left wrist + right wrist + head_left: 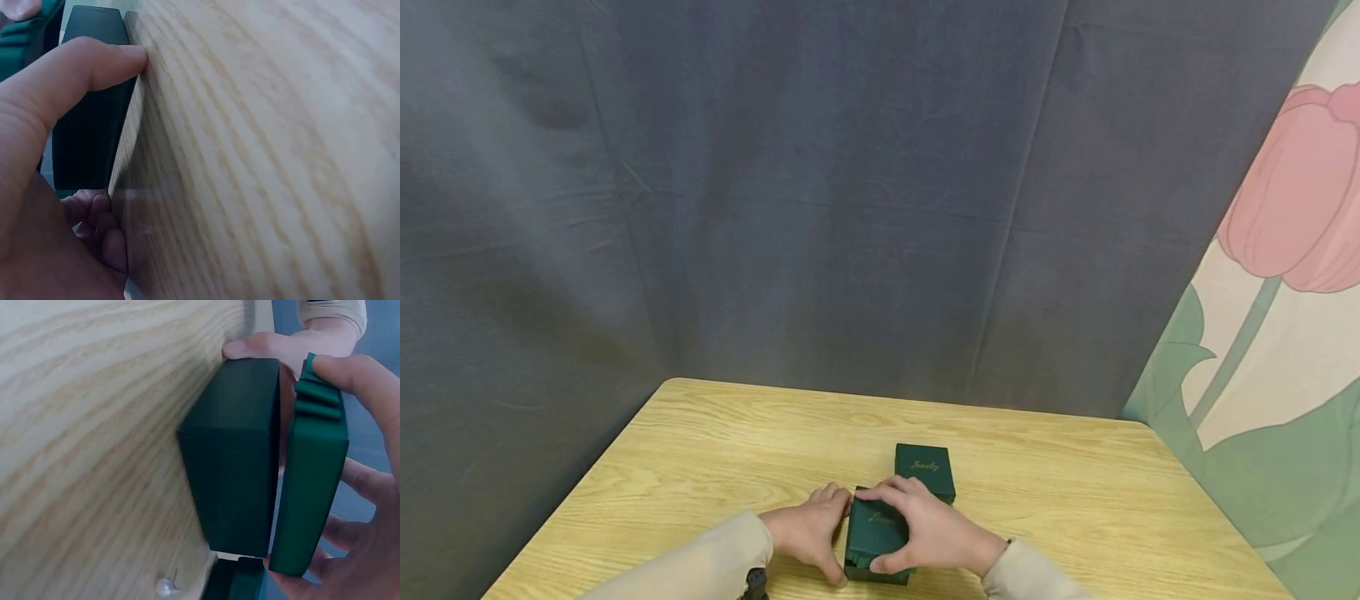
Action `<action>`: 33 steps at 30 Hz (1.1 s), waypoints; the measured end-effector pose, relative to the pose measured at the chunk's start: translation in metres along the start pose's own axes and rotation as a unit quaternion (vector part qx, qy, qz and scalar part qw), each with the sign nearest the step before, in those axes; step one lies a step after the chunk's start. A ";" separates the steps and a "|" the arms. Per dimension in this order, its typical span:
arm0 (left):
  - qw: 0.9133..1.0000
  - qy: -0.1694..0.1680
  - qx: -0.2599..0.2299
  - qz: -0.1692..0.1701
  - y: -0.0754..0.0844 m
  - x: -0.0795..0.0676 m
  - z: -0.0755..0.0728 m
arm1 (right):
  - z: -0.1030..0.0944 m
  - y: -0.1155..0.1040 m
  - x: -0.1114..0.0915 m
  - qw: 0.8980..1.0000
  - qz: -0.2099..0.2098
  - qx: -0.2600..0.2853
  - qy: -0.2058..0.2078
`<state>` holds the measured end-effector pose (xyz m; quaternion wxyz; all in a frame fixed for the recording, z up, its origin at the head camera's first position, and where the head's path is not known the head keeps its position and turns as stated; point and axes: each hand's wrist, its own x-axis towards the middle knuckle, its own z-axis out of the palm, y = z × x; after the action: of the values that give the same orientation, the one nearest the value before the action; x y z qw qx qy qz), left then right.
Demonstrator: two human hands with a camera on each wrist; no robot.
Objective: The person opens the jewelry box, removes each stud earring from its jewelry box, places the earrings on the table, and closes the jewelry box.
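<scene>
My right hand grips the lid of a dark green jewelry box by its edges, thumb at the near end by a ribbon bow. Gold script shows on the lid's top. A narrow gap separates the lid from the box base, which sits on the table. My left hand holds the base from its left, thumb at the near end and fingers towards the far end. In the left wrist view, the thumb crosses the base's dark side wall.
Behind and to the right stands a second dark green box with gold script, its lid on. A small silvery piece lies on the wooden table in the right wrist view. A grey-blue curtain hangs behind the table.
</scene>
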<state>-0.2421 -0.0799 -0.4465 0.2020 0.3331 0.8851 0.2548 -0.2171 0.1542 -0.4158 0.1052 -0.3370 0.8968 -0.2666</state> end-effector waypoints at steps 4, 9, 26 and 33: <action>1.000 0.001 0.012 -0.003 0.000 0.000 0.001 | 0.004 0.002 0.002 1.000 -0.005 -0.006 -0.009; 1.000 -0.001 0.018 -0.008 0.000 0.001 0.002 | 0.008 0.003 0.004 1.000 -0.012 -0.021 -0.014; 1.000 -0.002 0.010 -0.011 0.003 -0.001 0.000 | 0.010 0.003 0.007 0.999 -0.011 -0.034 -0.030; 1.000 0.000 0.001 -0.009 0.003 -0.002 0.000 | 0.010 0.003 0.007 0.999 -0.003 -0.034 -0.034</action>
<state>-0.2399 -0.0794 -0.4443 0.2040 0.3257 0.8881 0.2519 -0.2201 0.1475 -0.4260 0.1234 -0.3525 0.9001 -0.2245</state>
